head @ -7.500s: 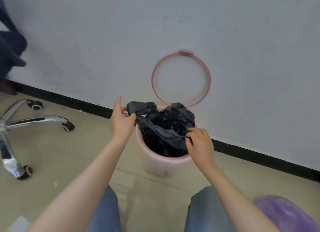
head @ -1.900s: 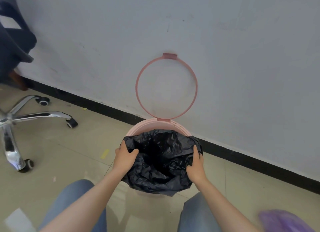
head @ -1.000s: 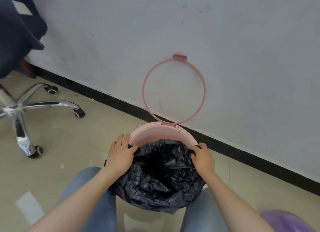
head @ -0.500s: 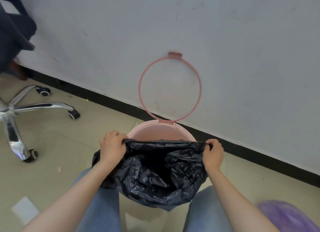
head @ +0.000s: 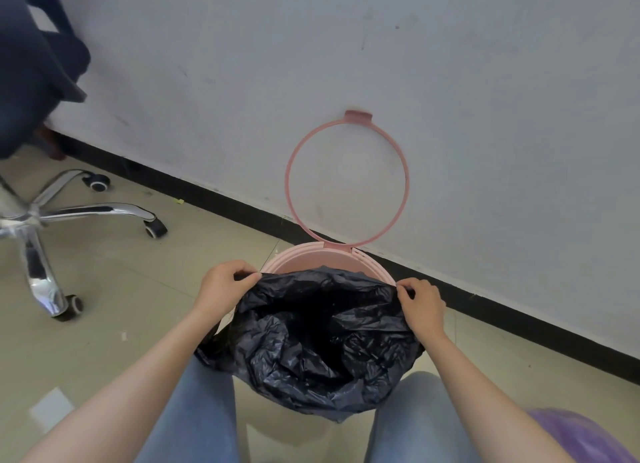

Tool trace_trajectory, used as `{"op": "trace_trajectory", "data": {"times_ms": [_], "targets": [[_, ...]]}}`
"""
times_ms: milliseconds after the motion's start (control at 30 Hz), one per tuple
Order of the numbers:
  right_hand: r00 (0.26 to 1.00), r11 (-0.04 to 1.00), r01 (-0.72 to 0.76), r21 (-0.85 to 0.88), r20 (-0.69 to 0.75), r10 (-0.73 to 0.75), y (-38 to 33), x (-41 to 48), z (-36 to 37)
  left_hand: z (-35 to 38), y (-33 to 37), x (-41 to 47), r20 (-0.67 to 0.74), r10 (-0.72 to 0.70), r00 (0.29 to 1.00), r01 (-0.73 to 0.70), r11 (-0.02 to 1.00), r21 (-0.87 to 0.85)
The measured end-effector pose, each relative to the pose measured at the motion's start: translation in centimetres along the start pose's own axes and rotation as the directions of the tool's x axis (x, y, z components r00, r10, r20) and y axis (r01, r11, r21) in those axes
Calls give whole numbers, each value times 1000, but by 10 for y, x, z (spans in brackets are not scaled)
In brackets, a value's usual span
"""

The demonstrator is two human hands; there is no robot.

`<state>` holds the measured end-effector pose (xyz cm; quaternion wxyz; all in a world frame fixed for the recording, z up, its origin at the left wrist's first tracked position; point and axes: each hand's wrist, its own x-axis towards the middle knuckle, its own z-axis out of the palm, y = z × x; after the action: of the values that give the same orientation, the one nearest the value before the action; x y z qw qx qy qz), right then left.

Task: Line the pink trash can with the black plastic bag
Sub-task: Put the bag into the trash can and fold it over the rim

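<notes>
The pink trash can [head: 313, 255] stands on the floor against the wall, between my knees. Its pink ring [head: 347, 178] is flipped up and leans on the wall. The black plastic bag [head: 311, 338] hangs open inside the can and folds over the near rim, hiding the can's front. My left hand [head: 223, 284] pinches the bag's edge at the left side of the rim. My right hand [head: 420, 307] pinches the edge at the right side. The far rim shows bare pink.
An office chair's chrome base [head: 41, 220] with castors stands at the left. Dark cloth [head: 31, 64] hangs at the upper left. A purple bag [head: 581, 435] lies at the lower right. A black skirting strip [head: 519, 317] runs along the wall's foot.
My hands slid along the bag's edge towards the far rim. The taut edge between them now arches up over the back of the can's opening.
</notes>
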<state>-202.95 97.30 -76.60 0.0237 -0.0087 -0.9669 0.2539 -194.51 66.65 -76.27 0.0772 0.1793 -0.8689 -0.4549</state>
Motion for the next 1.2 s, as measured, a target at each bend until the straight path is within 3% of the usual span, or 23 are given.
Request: {"op": "trace_trajectory", "data": {"times_ms": [133, 333, 500, 733, 800, 900, 1000, 1133, 1200], "targets": [[998, 999, 35, -14, 50, -34, -4, 2, 1, 5, -2, 4, -56, -62, 997, 56, 995, -88], [996, 998, 58, -19, 74, -57, -3, 10, 3, 12, -5, 14, -131, -107, 986, 100, 993, -56], [998, 982, -36, 185, 54, 26, -8, 30, 15, 25, -11, 34, -164, -108, 981, 109, 994, -1], [984, 960, -179, 215, 55, 171, -13, 67, 41, 55, -29, 73, -207, -251, 946, 223, 963, -148], [959, 901, -283, 328, 115, 259, -13, 76, 45, 62, -36, 82, -170, -299, 939, 265, 944, -195], [866, 661, -500, 560, 326, 379, -13, 83, 45, 69, -45, 93, -71, -337, 939, 316, 925, -209], [800, 586, -599, 546, 440, 408, -11, 87, 43, 70, -44, 98, -44, -359, 932, 340, 912, -229], [844, 625, -535, 568, 402, 356, -9, 86, 37, 53, -29, 89, -111, -402, 909, 351, 882, -314], [904, 697, -428, 575, 266, 336, -4, 81, 27, 40, -20, 76, -213, -275, 937, 246, 957, -152]]}}
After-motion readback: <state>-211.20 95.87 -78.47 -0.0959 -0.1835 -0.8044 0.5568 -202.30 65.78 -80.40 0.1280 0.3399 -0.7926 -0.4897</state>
